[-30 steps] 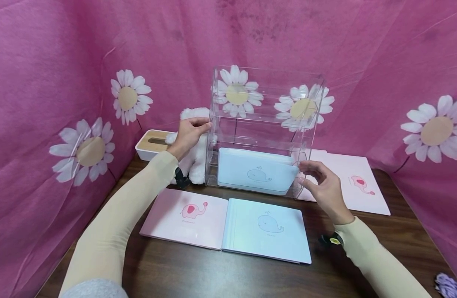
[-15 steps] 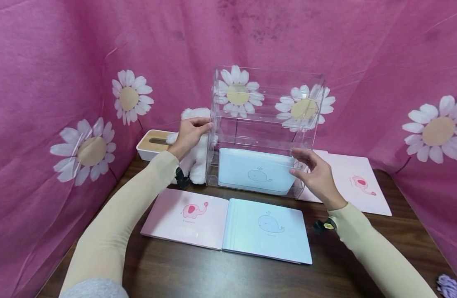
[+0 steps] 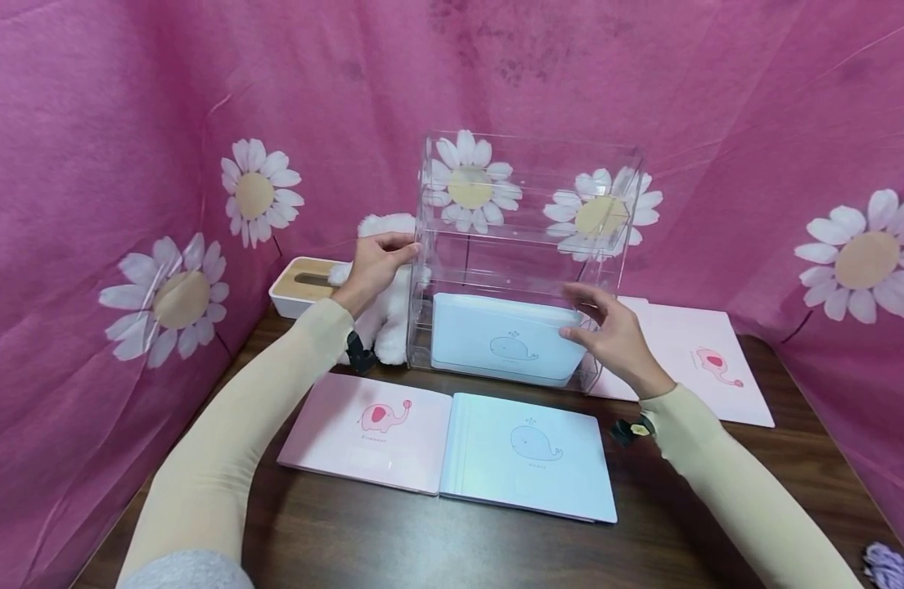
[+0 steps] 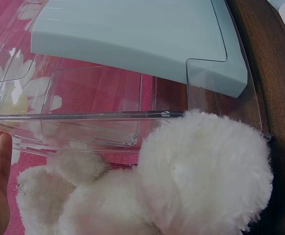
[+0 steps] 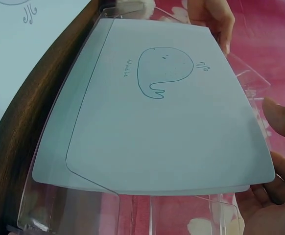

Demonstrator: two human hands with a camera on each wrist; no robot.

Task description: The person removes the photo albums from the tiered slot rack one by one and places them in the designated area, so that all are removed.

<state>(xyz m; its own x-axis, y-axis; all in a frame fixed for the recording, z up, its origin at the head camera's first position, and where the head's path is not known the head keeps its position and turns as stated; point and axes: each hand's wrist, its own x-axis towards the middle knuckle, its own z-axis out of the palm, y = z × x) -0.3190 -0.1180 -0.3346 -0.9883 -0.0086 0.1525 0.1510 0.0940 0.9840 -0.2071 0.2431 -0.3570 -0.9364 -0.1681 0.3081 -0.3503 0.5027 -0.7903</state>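
A clear acrylic rack (image 3: pixel 521 254) stands on the table, its tiers stepped upward. In its lowest tier sits a light blue whale booklet (image 3: pixel 506 343), with more pale sheets or booklets behind it. My left hand (image 3: pixel 378 266) holds the rack's left side edge between thumb and fingers. At the upper right corner of the whale booklet is my right hand (image 3: pixel 617 335), thumb and fingers spread apart; in the right wrist view its thumb (image 5: pixel 282 117) is off the booklet and the fingers are near the corner. A pink elephant booklet (image 3: pixel 371 433) and another whale booklet (image 3: pixel 532 458) lie in front.
A white plush toy (image 3: pixel 389 323) sits against the rack's left side, beside a white tissue box with a wooden lid (image 3: pixel 304 286). More pink elephant booklets (image 3: pixel 698 368) lie to the right. Purple yarn (image 3: pixel 889 564) is at the right edge. A pink curtain closes off the back.
My right hand has let go of the whale booklet's right edge and shifted left and up along its top corner. The booklet has settled back in the tier. My left hand stays put.
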